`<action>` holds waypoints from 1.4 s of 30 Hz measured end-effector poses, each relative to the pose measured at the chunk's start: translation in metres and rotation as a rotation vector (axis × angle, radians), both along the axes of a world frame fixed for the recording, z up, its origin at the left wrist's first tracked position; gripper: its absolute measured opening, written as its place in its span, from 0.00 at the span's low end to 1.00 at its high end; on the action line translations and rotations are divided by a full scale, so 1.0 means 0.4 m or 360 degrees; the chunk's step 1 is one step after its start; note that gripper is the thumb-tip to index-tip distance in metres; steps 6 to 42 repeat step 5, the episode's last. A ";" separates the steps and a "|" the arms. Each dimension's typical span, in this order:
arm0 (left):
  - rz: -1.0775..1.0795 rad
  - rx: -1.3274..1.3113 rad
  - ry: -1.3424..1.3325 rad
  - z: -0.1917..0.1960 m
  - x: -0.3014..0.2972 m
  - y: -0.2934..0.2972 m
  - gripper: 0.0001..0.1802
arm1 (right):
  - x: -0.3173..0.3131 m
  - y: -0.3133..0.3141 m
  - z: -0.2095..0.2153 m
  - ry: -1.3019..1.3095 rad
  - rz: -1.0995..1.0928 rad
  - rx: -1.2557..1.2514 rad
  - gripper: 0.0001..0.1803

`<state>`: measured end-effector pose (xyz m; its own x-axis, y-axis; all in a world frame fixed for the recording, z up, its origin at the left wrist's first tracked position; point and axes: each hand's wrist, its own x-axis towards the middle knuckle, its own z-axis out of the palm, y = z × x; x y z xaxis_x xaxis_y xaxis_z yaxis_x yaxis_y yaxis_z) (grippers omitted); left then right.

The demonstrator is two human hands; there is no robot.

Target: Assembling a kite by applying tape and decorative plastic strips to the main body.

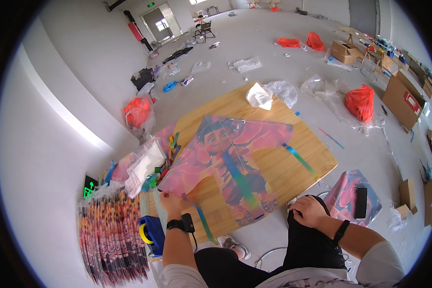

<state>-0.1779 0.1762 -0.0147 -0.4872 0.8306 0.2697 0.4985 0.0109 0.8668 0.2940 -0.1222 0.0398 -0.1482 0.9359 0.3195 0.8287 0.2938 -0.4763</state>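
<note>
A pink and purple kite [216,153] printed with a cartoon figure lies spread on the wooden table [302,144]. Thin rods cross it. A blue-to-green streamer [240,180] runs down its middle, and similar strips trail from its left and right wings. At the left wing's tip, my left hand [172,204] has its fingers pressed together on the kite's corner; the fingertips are small and partly hidden. My right hand [309,211] lies over my right knee with its fingers stretched out, away from the kite.
Left of the table hang many bundled printed kites [113,235], beside a blue tape dispenser [151,235]. Coloured ribbon pieces [165,168] and a white plastic packet [146,163] crowd the left edge. Crumpled white paper [259,96] sits at the far edge. A black phone [361,202] rests at right.
</note>
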 end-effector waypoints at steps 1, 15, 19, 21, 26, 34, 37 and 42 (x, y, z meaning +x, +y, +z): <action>0.0063 0.0003 0.0050 0.011 -0.017 0.001 0.13 | -0.004 0.000 0.000 0.0003 0.0004 0.0008 0.04; -0.0033 0.0095 0.0212 0.056 -0.076 0.020 0.15 | -0.011 0.001 -0.005 -0.0027 0.0017 -0.0030 0.05; -0.0033 0.0095 0.0212 0.056 -0.076 0.020 0.15 | -0.011 0.001 -0.005 -0.0027 0.0017 -0.0030 0.05; -0.0033 0.0095 0.0212 0.056 -0.076 0.020 0.15 | -0.011 0.001 -0.005 -0.0027 0.0017 -0.0030 0.05; -0.0033 0.0095 0.0212 0.056 -0.076 0.020 0.15 | -0.011 0.001 -0.005 -0.0027 0.0017 -0.0030 0.05; -0.0033 0.0095 0.0212 0.056 -0.076 0.020 0.15 | -0.011 0.001 -0.005 -0.0027 0.0017 -0.0030 0.05; -0.0033 0.0095 0.0212 0.056 -0.076 0.020 0.15 | -0.011 0.001 -0.005 -0.0027 0.0017 -0.0030 0.05; -0.0033 0.0095 0.0212 0.056 -0.076 0.020 0.15 | -0.011 0.001 -0.005 -0.0027 0.0017 -0.0030 0.05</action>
